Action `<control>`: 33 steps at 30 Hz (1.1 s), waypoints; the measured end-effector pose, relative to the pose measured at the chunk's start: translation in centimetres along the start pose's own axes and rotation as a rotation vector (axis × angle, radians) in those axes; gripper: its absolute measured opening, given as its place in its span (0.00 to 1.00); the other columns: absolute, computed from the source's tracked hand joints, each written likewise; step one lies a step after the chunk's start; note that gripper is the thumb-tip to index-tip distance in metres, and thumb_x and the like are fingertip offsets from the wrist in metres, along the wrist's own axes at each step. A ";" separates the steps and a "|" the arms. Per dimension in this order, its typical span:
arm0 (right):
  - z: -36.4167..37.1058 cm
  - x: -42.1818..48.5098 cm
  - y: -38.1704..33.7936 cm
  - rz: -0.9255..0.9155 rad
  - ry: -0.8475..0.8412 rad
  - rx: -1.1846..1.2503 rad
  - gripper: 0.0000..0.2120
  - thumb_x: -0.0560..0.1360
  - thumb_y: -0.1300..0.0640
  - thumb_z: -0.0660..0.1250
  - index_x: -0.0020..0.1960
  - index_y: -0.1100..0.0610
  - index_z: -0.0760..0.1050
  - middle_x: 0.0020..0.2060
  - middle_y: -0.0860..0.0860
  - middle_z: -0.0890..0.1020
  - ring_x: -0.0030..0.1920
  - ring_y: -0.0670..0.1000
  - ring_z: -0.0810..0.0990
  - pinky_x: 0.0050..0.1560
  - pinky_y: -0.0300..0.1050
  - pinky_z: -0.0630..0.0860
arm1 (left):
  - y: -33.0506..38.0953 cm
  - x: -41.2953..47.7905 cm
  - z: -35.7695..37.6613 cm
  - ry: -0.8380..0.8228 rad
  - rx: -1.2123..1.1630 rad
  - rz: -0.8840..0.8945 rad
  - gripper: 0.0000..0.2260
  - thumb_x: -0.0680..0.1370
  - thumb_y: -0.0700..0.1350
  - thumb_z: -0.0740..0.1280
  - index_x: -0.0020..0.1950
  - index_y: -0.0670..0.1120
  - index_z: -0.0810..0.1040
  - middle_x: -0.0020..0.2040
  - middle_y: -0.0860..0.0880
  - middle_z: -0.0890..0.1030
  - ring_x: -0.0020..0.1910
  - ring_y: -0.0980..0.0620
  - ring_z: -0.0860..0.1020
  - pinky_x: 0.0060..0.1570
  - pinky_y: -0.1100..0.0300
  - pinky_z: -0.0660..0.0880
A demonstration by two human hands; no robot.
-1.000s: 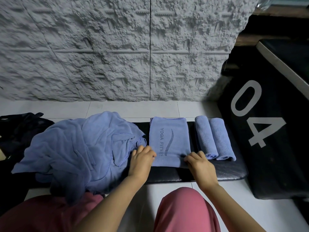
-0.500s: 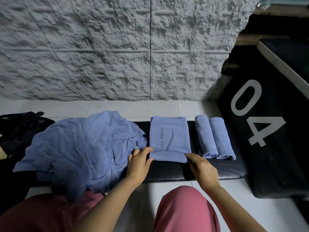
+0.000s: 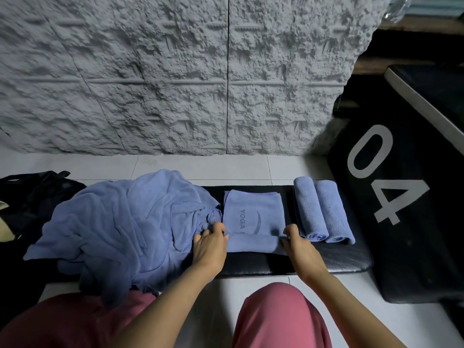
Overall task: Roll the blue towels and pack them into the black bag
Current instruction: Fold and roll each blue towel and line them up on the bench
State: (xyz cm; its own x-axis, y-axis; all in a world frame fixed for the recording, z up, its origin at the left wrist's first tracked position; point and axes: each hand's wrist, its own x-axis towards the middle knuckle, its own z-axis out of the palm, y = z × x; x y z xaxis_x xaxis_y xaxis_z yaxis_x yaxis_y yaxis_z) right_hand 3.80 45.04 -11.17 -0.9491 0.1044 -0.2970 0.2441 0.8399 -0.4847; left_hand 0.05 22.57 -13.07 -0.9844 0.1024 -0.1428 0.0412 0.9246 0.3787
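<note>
Fingers [image 3: 218,228] of both our hands are pinching the folded towel's [image 3: 253,214] rolled near end, keeping it tight; finished rolls [image 3: 322,209] are waiting by the pad's [image 3: 326,259] right edge.

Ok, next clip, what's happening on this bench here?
A person is rolling a folded blue towel on a black padded bench. The left hand and right hand hold the two ends of the roll, which has only started at the near edge. Two finished rolls lie side by side to the right, a heap of unrolled blue towels to the left, and the black bag at far left.
</note>
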 end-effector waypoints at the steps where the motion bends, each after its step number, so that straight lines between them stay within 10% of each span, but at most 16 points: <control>1: 0.0 0.2 -0.1 -0.006 0.007 -0.028 0.04 0.80 0.54 0.54 0.49 0.52 0.58 0.35 0.51 0.75 0.34 0.53 0.71 0.33 0.49 0.65 | 0.2 0.2 -0.1 -0.011 0.018 -0.011 0.06 0.82 0.49 0.52 0.57 0.49 0.64 0.51 0.49 0.79 0.53 0.50 0.73 0.54 0.56 0.61; 7: 0.4 0.6 -0.5 -0.066 0.136 -0.277 0.06 0.76 0.61 0.58 0.51 0.52 0.64 0.47 0.50 0.71 0.37 0.56 0.71 0.31 0.47 0.65 | 1.0 0.7 -0.1 0.082 0.121 -0.044 0.07 0.78 0.50 0.61 0.54 0.51 0.68 0.51 0.53 0.75 0.55 0.50 0.71 0.52 0.57 0.64; 11: 0.9 0.2 0.0 -0.338 0.275 -0.429 0.17 0.62 0.67 0.71 0.43 0.53 0.69 0.41 0.47 0.71 0.40 0.50 0.66 0.27 0.43 0.61 | 0.3 0.2 0.7 0.177 0.087 0.236 0.18 0.63 0.36 0.75 0.42 0.55 0.74 0.41 0.59 0.74 0.44 0.55 0.69 0.43 0.61 0.58; 18: 1.9 -0.5 2.0 -0.415 0.263 -0.337 0.24 0.62 0.57 0.77 0.56 0.51 0.76 0.52 0.45 0.78 0.51 0.51 0.73 0.46 0.46 0.73 | -1.1 -1.4 0.7 0.068 0.023 0.337 0.24 0.63 0.48 0.78 0.56 0.55 0.76 0.54 0.60 0.77 0.54 0.57 0.70 0.53 0.61 0.63; 22: 2.3 -0.4 1.8 -0.287 0.248 -0.286 0.30 0.58 0.62 0.77 0.58 0.48 0.75 0.54 0.41 0.78 0.51 0.50 0.70 0.47 0.44 0.66 | -0.2 -1.6 0.8 0.058 -0.043 0.192 0.25 0.68 0.37 0.72 0.61 0.57 0.74 0.59 0.62 0.75 0.57 0.57 0.68 0.55 0.63 0.61; 33: 2.0 0.0 3.1 -0.135 0.157 -0.081 0.28 0.74 0.55 0.65 0.69 0.40 0.58 0.53 0.46 0.75 0.53 0.51 0.69 0.53 0.40 0.59 | -0.7 -1.6 0.3 0.011 -0.151 0.077 0.17 0.79 0.50 0.60 0.68 0.52 0.64 0.65 0.53 0.72 0.66 0.53 0.65 0.65 0.60 0.55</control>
State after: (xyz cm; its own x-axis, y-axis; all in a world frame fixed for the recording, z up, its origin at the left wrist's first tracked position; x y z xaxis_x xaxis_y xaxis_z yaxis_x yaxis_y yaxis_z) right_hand 4.98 46.54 -14.30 -0.9930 0.0642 -0.0994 0.1018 0.8914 -0.4416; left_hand 1.69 21.86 -13.43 -0.9812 0.1660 -0.0983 0.0913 0.8483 0.5215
